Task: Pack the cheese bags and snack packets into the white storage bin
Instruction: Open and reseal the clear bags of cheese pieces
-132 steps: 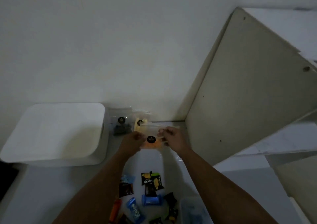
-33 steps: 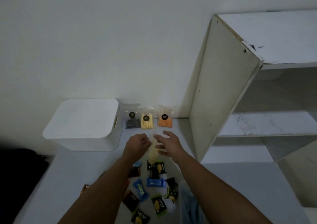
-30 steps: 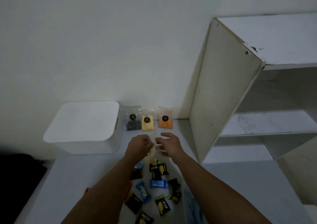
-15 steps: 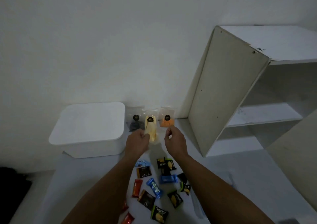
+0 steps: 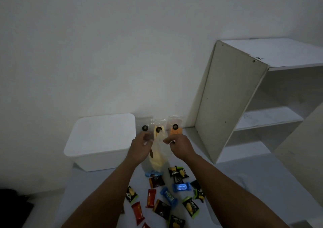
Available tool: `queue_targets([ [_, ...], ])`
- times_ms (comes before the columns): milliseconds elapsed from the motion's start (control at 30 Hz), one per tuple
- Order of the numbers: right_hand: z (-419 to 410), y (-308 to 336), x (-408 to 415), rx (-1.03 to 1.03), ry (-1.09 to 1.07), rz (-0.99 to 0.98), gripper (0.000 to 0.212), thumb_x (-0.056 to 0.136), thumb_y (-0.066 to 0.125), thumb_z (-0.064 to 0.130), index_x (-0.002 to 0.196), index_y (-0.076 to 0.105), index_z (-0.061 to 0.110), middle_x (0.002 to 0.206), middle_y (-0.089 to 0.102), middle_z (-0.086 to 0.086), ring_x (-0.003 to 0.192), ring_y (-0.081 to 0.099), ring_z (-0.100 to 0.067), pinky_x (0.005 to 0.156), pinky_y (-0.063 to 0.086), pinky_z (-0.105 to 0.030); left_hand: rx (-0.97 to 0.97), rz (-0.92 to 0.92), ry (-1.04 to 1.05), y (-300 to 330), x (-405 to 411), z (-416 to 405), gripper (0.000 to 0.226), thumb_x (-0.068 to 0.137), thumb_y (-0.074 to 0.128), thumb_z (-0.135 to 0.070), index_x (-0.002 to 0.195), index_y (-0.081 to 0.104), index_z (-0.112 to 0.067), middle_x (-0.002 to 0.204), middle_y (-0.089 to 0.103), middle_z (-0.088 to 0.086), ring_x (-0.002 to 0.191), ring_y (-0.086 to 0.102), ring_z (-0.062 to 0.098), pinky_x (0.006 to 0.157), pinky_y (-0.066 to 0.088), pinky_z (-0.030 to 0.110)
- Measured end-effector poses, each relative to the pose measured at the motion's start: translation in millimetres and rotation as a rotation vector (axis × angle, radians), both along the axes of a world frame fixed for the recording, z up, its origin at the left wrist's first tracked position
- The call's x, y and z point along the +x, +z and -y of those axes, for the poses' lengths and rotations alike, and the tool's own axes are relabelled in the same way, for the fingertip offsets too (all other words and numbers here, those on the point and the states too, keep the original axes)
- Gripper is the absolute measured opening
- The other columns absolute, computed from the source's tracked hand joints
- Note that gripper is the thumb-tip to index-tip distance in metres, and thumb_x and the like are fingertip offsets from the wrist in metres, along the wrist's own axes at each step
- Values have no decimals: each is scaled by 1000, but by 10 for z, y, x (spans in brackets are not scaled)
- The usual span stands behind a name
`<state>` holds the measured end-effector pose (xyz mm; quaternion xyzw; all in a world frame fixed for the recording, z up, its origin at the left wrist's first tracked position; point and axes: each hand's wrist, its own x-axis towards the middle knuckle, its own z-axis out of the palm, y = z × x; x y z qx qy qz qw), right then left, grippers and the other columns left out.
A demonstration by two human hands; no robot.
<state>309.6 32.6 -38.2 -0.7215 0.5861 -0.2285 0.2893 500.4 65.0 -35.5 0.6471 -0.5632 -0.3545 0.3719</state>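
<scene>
White storage bin, lid on, stood at the left rear of the pale table, close to the wall. Just right of it three clear bags leaned upright against the wall in a row: a dark-filled bag, a yellow cheese bag and an orange cheese bag, each bearing a round black label. A white shelf unit stood to the right of the row.

Both hands were raised in front of these bags, over the table. The left hand had its fingers curled, pinching the top edge of a fourth clear bag of pale yellow cheese, which hung down between the two hands. The right hand had thumb and forefinger drawn together at the other upper corner of the same bag; the film was transparent and the light poor, so actual contact there could not be confirmed.

Below the hanging bag, small snack packets lay scattered flat on the table between the forearms: blue, brown, red-orange and green-and-black wrappers, none inside the bin
</scene>
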Motion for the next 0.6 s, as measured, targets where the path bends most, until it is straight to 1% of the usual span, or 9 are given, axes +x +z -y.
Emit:
queue_targets([
  [67,26,96,5,66,61,19,42,91,48,-7,102,81,17,114,75,0,103,66,-10,88,53,-19,-1,-1,-80,21,96,41,39,95,59,-5,132,60,-16,123,62,-4,114,58,13,95,42,24],
  [133,47,188,3,102,89,65,42,89,47,-10,97,82,13,106,77,-2,94,65,-4,80,48,-12,19,-2,-140,40,142,41,37,95,63,-8,131,64,-15,125,64,-3,116,59,12,95,41,21],
  [200,61,253,-9,114,100,131,37,88,50,-11,94,82,6,88,76,3,79,64,8,74,46,-8,13,-14,-147,20,167,37,24,95,68,-18,118,70,-14,117,70,-2,110,63,11,88,43,17],
  [267,70,283,-20,132,102,166,30,90,53,-11,94,80,0,74,66,11,59,57,15,58,39,-3,0,-25,-133,33,192,19,13,92,71,-22,98,71,-11,98,73,0,93,66,9,81,46,22],
  [333,56,326,-16,162,101,193,27,89,53,-10,95,79,-3,77,67,3,52,54,13,52,36,-3,12,-59,-139,52,190,23,16,92,71,-18,88,68,-3,86,74,5,82,69,10,79,50,25],
  [400,54,358,-3,211,86,259,28,90,54,-6,89,80,4,86,71,-8,58,55,5,58,40,-11,11,-97,-138,126,170,11,15,95,65,-9,90,62,5,88,74,15,81,72,13,73,52,20],
  [467,50,388,-1,267,24,358,26,94,59,8,79,79,16,85,69,-6,74,57,-14,65,43,-25,-10,-117,-101,187,182,-1,13,98,58,-4,89,58,5,90,71,20,80,70,20,65,49,14],
  [533,26,420,-13,368,-23,455,23,95,64,29,86,79,14,90,73,2,89,64,-20,74,49,-32,-27,-149,-37,185,246,19,14,100,57,-11,87,56,-4,88,71,18,84,70,33,68,54,30],
  [600,7,423,-25,418,1,477,32,93,67,42,101,78,13,102,78,7,99,70,-16,84,55,-36,-5,-216,26,164,338,28,16,100,55,-15,85,55,-13,89,73,17,90,69,40,74,56,49],
])
